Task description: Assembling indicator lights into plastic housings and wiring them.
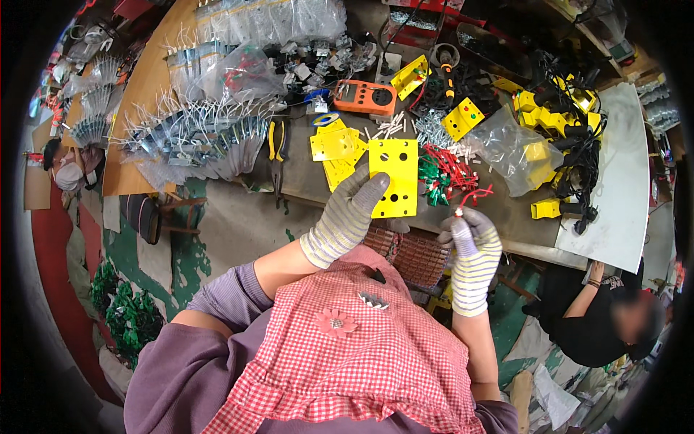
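My left hand (347,210), in a grey-and-white striped glove, is closed on a yellow plate (400,177) with several round holes, thumb on its face. To its right, my right hand (473,253), gloved alike, pinches a small red indicator light (458,213) with red wires (477,194) trailing up from it. Just beyond the hands lies a pile of red and green wired lights (448,173). Several flat yellow plates (336,148) are stacked left of the held one. Small white tubes (390,126) and silvery screws (431,128) are scattered behind.
An orange multimeter (363,97), pliers (276,155) and a screwdriver (449,76) lie on the bench. Bundled wired parts in plastic (202,141) cover the left side. Yellow boxes with black cables (557,116) crowd the right. Another person (600,318) sits at lower right.
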`<state>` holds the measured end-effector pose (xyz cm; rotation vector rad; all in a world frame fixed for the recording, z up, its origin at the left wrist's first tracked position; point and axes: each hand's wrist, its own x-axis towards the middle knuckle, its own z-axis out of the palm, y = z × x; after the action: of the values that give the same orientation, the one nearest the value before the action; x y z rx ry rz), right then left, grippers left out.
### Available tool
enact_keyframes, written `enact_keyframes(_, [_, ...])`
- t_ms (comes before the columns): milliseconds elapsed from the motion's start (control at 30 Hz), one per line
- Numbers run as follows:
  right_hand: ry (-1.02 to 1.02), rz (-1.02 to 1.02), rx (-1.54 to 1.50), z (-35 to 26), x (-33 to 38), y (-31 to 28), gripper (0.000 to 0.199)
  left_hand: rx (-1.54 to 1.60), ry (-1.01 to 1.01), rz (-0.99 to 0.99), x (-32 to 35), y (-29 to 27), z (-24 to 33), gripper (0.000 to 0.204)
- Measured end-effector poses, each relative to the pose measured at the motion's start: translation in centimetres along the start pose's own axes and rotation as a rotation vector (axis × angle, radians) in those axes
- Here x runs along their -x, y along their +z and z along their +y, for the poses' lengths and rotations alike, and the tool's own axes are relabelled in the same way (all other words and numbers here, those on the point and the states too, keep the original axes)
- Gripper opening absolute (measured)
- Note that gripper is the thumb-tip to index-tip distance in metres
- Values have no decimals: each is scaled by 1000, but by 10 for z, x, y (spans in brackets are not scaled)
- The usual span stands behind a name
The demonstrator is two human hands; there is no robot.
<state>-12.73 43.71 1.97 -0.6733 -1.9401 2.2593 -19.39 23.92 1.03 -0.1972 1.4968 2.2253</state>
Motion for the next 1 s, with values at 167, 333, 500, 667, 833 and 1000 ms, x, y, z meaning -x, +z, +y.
enact_keyframes(167, [-156,52,31,-15,-6,-7,21,134,-89,-42,11,10,13,46])
enact_keyframes(333, [-304,133,148,-22,-7,0,20,103,-75,-87,11,9,9,48])
enact_keyframes(500, [-349,167,134,-24,-13,1,20,102,-62,-162,8,8,10,57])
enact_keyframes(667, [-290,156,-63,-25,-16,-3,18,551,-262,-303,0,4,16,55])
enact_keyframes(833, [-279,177,-49,-23,-14,-6,19,-103,10,53,5,14,13,37])
enact_keyframes(1000, [-359,247,193,-22,-12,-5,19,-447,167,141,8,12,18,33])
